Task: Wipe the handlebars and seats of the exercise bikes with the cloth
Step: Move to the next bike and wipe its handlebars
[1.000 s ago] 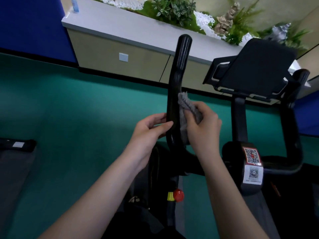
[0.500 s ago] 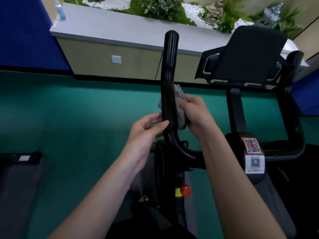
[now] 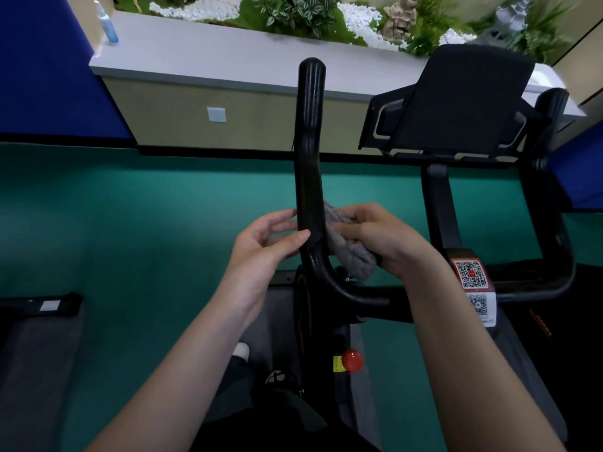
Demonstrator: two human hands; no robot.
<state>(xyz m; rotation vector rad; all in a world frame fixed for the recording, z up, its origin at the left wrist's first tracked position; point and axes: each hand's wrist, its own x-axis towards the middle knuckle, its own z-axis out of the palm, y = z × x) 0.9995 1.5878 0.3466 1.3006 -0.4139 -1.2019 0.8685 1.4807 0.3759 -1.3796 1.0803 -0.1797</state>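
Bottom centre, nearest: the person's dark trouser leg and the red knob (image 3: 352,360) on the bike frame, with both forearms reaching up the frame.

Mid frame: the left hand (image 3: 264,246) is open. Its thumb tip and straightish fingers touch the left side of the left handlebar horn (image 3: 308,141) just above its bend, steadying it rather than clasping it. The right hand (image 3: 385,243) is closed around a bunched grey cloth (image 3: 349,256) and presses it against the right side of the same horn, at the bend.

The step looks like wiping this horn, low section. To do it well:
- wrap the cloth further round the bar so the front and far side are covered, not only the right face
- keep the left hand bracing, but move it off any patch to be wiped
- run long strokes up to the rounded tip, then back down through the bend onto the crossbar
- refold the wad for a fresh face

Right of centre: QR sticker (image 3: 471,274) on the stem, right handlebar horn (image 3: 548,177) at the right edge, and the dark tablet holder (image 3: 463,99) above. By the look of it, neither is being cleaned yet. No seat is in view.

Beyond: green floor (image 3: 130,223). At the top of the frame is a planter ledge (image 3: 195,57) with a spray bottle (image 3: 106,22) at upper left.
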